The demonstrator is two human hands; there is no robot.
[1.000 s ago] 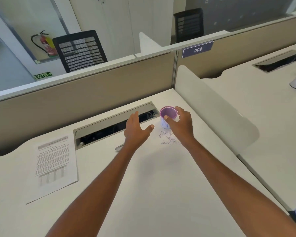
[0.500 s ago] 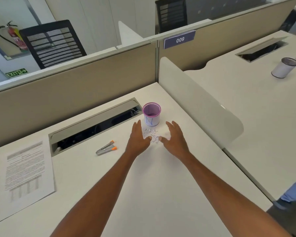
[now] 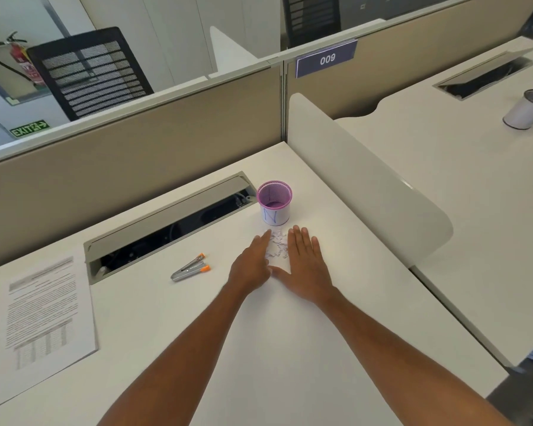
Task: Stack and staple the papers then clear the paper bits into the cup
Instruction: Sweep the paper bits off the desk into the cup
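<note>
A small heap of white paper bits (image 3: 278, 246) lies on the white desk just in front of a purple mesh cup (image 3: 274, 203) with a white wrap. My left hand (image 3: 252, 265) and my right hand (image 3: 306, 265) lie flat on the desk on either side of the heap, fingers straight, thumbs nearly meeting behind it. The printed papers (image 3: 42, 321) lie at the desk's left edge. A silver stapler with orange tips (image 3: 190, 269) rests left of my hands.
An open cable tray (image 3: 166, 222) runs along the back of the desk (image 3: 290, 348). A beige partition stands behind it and a white divider (image 3: 360, 186) on the right. On the neighbouring desk stands a white cup (image 3: 528, 109).
My right hand has let go of the cup and both hands have come down flat beside the paper bits, drawing closer together around them. The view shifted, so the stapler now shows.
</note>
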